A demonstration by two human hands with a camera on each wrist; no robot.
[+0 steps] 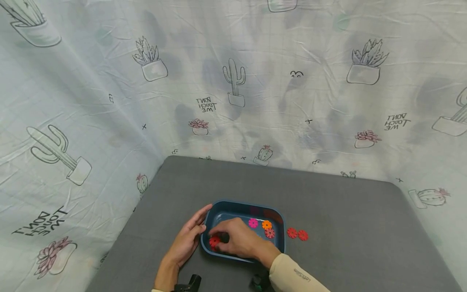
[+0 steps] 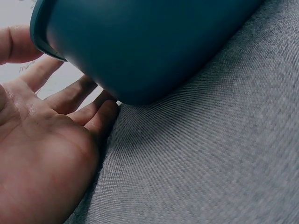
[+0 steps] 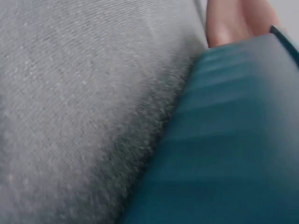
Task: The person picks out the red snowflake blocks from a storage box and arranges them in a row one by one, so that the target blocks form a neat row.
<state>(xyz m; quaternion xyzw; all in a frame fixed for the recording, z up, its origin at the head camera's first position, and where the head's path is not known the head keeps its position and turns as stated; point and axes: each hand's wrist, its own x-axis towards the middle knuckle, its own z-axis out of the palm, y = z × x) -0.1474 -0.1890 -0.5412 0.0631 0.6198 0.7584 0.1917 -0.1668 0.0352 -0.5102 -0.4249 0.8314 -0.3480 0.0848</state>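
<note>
Reaching into a dark blue, smooth-walled, rounded rectangular tray (image 1: pixel 226 210), the right hand (image 1: pixel 238 239) is bent downward over the tray's left end. A bright red, notched, flower-like disc (image 1: pixel 214 242) lies at its thumb and fingertips, inside the tray. Right grip: fingers and thumb are curved about this disc, but contact is partly hidden by the hand; cannot tell whether it is pinched or loose.

Left hand (image 1: pixel 184 243) is at the outside of the tray's left end, thumb by the rim, the other fingers extended along the outer wall. Left grip: relaxed, not clenched; fingers rest against the tray. The left wrist view shows a fingertip near the foot of the wall.

Other discs in the tray, toward its right end: one magenta disc (image 1: pixel 253 223), just beside it one orange disc (image 1: pixel 267 224), and a coral-red disc (image 1: pixel 269 233) just below the orange one. Outside, just right of the tray, two red discs (image 1: pixel 297 234) lie side by side on the grey, fabric-textured tabletop (image 1: pixel 350 243).

Right wrist view: tray wall, blurred. Behind the tabletop: white curtain (image 1: pixel 270 93) printed with potted cacti.
</note>
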